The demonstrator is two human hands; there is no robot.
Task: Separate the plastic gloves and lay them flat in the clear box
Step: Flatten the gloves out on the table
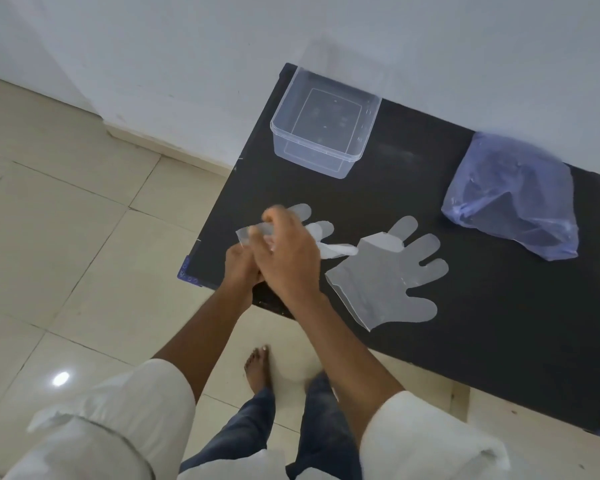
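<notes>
Both hands meet over the near left corner of the black table (465, 341). My right hand (288, 254) lies on top and pinches a thin clear plastic glove (312, 223), whose fingers poke out beyond my knuckles. My left hand (239, 268) sits underneath, gripping the same glove at its cuff end. A second clear glove (385, 275) lies flat and spread on the table just to the right, one cuff corner folded over. The clear box (323, 129) stands open at the table's far left, and I see nothing inside it.
A bluish plastic bag (513, 199) with dark contents rests at the table's far right. A white wall runs behind the table. Beige floor tiles (66, 237) lie to the left, and my bare foot (257, 368) shows below the table edge.
</notes>
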